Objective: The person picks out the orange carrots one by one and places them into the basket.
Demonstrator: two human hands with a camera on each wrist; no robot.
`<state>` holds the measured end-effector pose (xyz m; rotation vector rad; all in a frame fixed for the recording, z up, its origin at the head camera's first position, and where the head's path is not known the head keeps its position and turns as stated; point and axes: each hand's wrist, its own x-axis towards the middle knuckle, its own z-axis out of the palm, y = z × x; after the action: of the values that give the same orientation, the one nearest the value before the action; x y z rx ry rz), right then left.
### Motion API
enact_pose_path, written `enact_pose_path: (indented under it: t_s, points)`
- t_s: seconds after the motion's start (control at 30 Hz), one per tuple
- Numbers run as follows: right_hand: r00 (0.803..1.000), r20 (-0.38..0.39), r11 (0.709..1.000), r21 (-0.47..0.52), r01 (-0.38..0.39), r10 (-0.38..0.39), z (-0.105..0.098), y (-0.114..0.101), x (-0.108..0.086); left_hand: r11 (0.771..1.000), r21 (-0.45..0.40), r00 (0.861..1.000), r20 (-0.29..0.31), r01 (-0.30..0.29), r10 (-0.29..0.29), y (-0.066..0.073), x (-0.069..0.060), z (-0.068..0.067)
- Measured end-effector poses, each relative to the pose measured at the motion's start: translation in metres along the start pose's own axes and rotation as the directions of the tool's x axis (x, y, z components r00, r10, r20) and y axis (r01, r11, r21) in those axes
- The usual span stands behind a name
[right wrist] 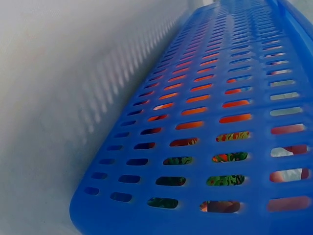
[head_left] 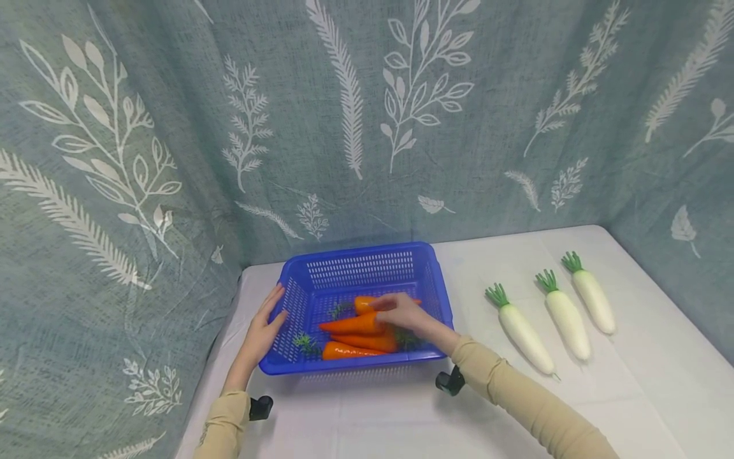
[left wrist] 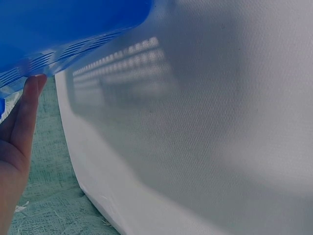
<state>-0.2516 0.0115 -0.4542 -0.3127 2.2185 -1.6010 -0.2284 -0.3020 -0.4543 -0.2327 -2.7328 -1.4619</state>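
A blue plastic basket [head_left: 355, 364] with slotted walls sits on the white table, with several orange carrots [head_left: 351, 350] and their green leafy tops inside. My left hand [head_left: 260, 335] touches the basket's left side with fairly straight fingers; in the left wrist view, the left hand's fingers [left wrist: 29, 112] meet the blue wall. Reaching over the right part of the basket, my right hand [head_left: 401, 312] pinches the thick end of an upper carrot [head_left: 350, 325]. Through the slots of the basket wall [right wrist: 195, 142] in the right wrist view, orange carrots and green leaves show; the right hand is mostly hidden there.
Three white radishes with green stems lie to the right of the basket: a near one [head_left: 524, 338], a middle one [head_left: 566, 324] and a far one [head_left: 593, 299]. A blue-green leaf-patterned curtain [head_left: 344, 204] hangs behind the white table [head_left: 390, 421] and along its sides.
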Motion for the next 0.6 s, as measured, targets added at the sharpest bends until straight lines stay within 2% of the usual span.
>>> enact_pose_path:
  t_s: [0.33, 0.6]
  points:
    - [1.0, -0.015, 0.998, 0.067, -0.014, 0.015, -0.0014, -0.0001, -0.0024, 1.0, 0.004, 1.0, 0.0, 0.0, 0.0, 0.0031, -0.0009, 0.001]
    - [1.0, 0.006, 0.99, 0.138, 0.009, -0.01, -0.0078, -0.0013, -0.006, 1.0, 0.005, 1.0, 0.001, -0.009, 0.009, 0.0009, 0.0002, -0.0006]
